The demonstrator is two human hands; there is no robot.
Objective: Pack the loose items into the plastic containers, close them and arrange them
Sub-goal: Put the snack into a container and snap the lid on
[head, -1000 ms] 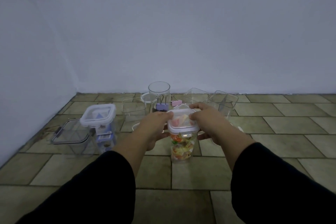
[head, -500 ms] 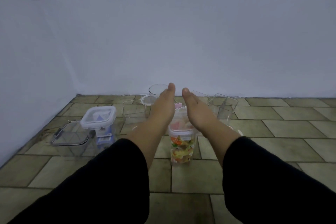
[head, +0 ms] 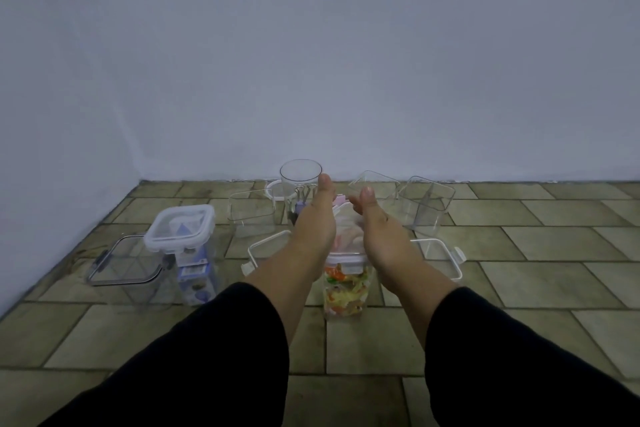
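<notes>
Nearest, left black sleeve [head: 207,357] and right black sleeve [head: 519,357], bare forearms stretched out over the tiled floor [head: 536,274]. Just beyond, mid-floor, a tall clear plastic container packed with colourful pieces [head: 346,291], upright, with its white-rimmed lid [head: 346,255] on top. Flanking that lid, left hand [head: 317,218] and right hand [head: 375,222], both laid flat with thumbs straight and pointing away, gripping nothing. Fingers mostly hidden, so contact with the lid hard to tell.

Toward the floor's left edge, a lidded clear square container holding blue items [head: 194,274], just beside an empty clear container with a grey rim [head: 124,274]. Behind the forearms, a loose white-framed lid [head: 266,246] on the left and another white-framed lid [head: 440,256] on the right, both flat on the floor.

Farther on, an empty clear square container [head: 251,213], a round clear cup holding binder clips [head: 300,177] with a white ring lid [head: 273,189] beside it, a tilted clear container [head: 374,182] and an upright clear square tub [head: 424,208], all near the far edge below the pale wall [head: 311,62].
</notes>
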